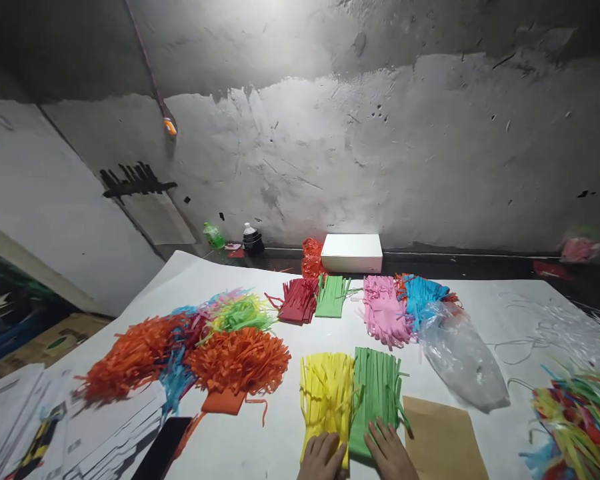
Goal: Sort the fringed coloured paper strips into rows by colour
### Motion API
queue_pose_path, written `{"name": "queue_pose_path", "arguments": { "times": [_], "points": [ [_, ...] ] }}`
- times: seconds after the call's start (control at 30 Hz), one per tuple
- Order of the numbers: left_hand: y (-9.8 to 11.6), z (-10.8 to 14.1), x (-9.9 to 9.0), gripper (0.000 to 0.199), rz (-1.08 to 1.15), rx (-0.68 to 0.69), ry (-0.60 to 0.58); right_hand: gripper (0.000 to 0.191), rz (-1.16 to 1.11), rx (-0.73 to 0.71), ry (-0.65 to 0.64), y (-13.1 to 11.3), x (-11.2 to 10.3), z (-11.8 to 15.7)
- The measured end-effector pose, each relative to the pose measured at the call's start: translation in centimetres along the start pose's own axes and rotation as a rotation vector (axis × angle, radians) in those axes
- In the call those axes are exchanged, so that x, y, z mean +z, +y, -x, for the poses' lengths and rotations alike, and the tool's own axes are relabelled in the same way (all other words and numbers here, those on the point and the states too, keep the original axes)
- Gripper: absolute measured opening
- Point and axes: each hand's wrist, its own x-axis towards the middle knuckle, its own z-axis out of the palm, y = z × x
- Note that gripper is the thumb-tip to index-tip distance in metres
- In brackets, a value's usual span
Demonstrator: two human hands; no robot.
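My left hand [323,457] rests on the lower end of a stack of yellow fringed paper [326,390], its fingers bent slightly and apart. Flat on the uncut lower part of a stack of green fringed paper [377,383] lies my right hand [391,451], fingers spread. The two stacks lie side by side with their strips pointing away from me and their edges touching. A brown sheet of paper [445,437] lies just right of my right hand.
Orange fringe bundles [240,360] are heaped at left, beside a black phone [163,450] and papers [115,427]. Dark red [299,300], light green [331,297] and pink fringes [386,310] lie farther back, before a white box [353,253]. At right are a clear plastic bag [463,363] and multicoloured strips [577,423].
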Motion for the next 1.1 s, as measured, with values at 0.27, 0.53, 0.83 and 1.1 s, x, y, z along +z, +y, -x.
{"name": "queue_pose_path", "arguments": {
  "times": [0.27, 0.53, 0.83, 1.1],
  "points": [
    [2.2, -5.1, 0.2, 0.044, 0.145, 0.079, -0.115, 0.062, -0.075, 0.203, -0.078, 2.0, -1.8, 3.4],
    [2.9, -9.4, -0.8, 0.041, 0.482, -0.322, -0.306, 0.043, -0.13, 0.748, -0.456, 13.2, -7.3, 6.8],
    [6.5, -6.4, 2.3, 0.043, 0.244, -0.136, 0.051, 0.037, -0.16, 0.719, -0.485, 19.8, -16.2, 12.0],
    [7.8, -5.3, 0.4, 0.053, 0.095, 0.027, 0.138, 0.066, -0.223, 0.294, -0.27, 5.4, -6.5, 5.2]
  ]
}}
